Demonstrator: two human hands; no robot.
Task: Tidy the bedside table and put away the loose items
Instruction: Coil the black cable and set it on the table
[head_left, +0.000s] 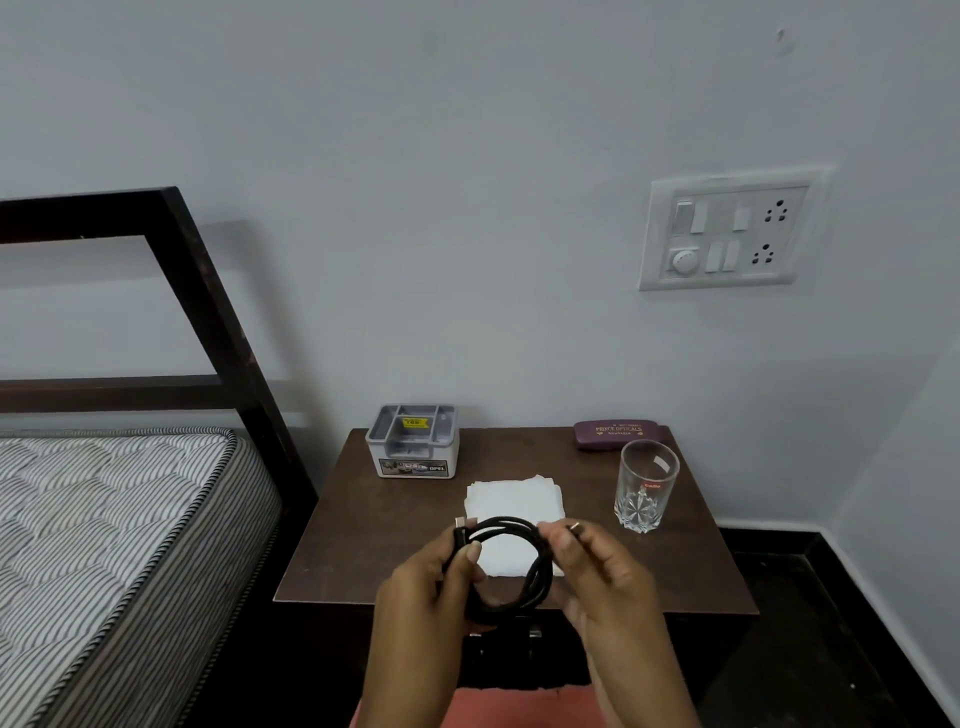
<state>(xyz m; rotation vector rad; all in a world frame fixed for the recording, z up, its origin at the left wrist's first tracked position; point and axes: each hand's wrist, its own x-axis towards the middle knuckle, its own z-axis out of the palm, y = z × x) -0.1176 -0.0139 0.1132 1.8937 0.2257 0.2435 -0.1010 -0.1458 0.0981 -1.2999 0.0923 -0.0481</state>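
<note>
A black cable (540, 569) wound into a loop hangs between both hands above the front of the dark wooden bedside table (363, 545). My left hand (426, 592) grips the loop's left side, a plug end sticking up beside the thumb. My right hand (608, 571) pinches the loop's right side with its fingertips. Under the cable a folded white cloth (511, 501) lies on the table's middle. At the back left stands a grey compartment organiser box (413, 441). A maroon spectacle case (617, 432) lies at the back right, with a clear drinking glass (645, 486) in front of it.
A bed with a striped mattress (104, 535) and dark frame (218, 332) stands close to the table's left. A white switch and socket panel (727, 234) is on the wall above the table's right. Dark floor (810, 649) lies to the right.
</note>
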